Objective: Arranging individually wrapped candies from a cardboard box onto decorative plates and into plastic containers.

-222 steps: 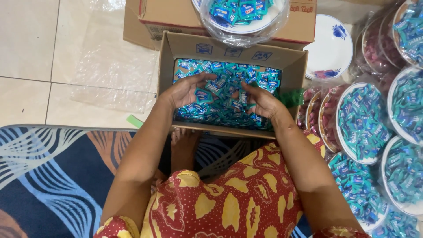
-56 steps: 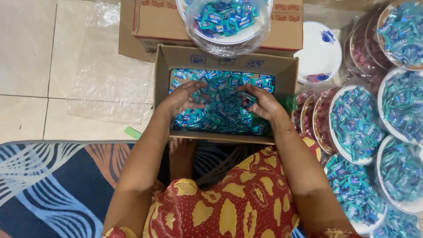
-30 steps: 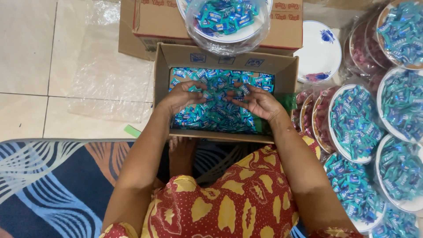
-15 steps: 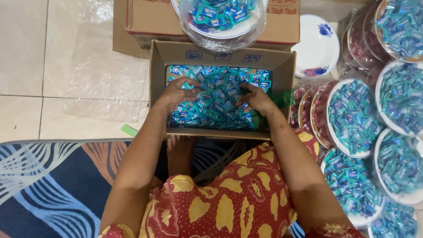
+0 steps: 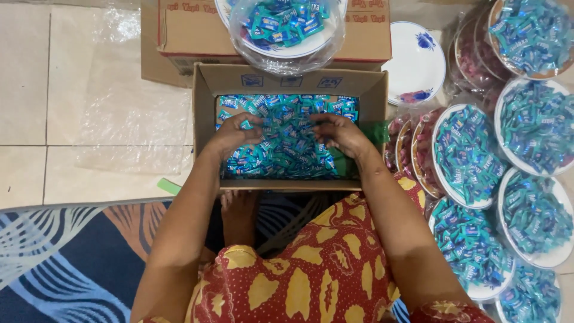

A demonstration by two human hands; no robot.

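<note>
Gathering wrapped blue candies [image 5: 287, 140] in open cardboard box [image 5: 287, 81] on floor; left hand [image 5: 234, 134] & right hand [image 5: 341, 134] apart, fingers curled loosely into pile, firm grip I can't tell; risk: overfull scoop spills pcs over box wall.

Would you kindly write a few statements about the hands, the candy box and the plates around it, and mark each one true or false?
1. Both the left hand and the right hand are inside the open cardboard box. True.
2. The box holds red-wrapped candies. False: the candies in it are blue and teal.
3. A bagged plate of candies sits on the closed carton behind the box. True.
4. The empty white plate lies left of the box. False: it lies to the right.
5. The filled, wrapped plates are stacked on the patterned rug. False: they lie right of the box, away from it.
</note>
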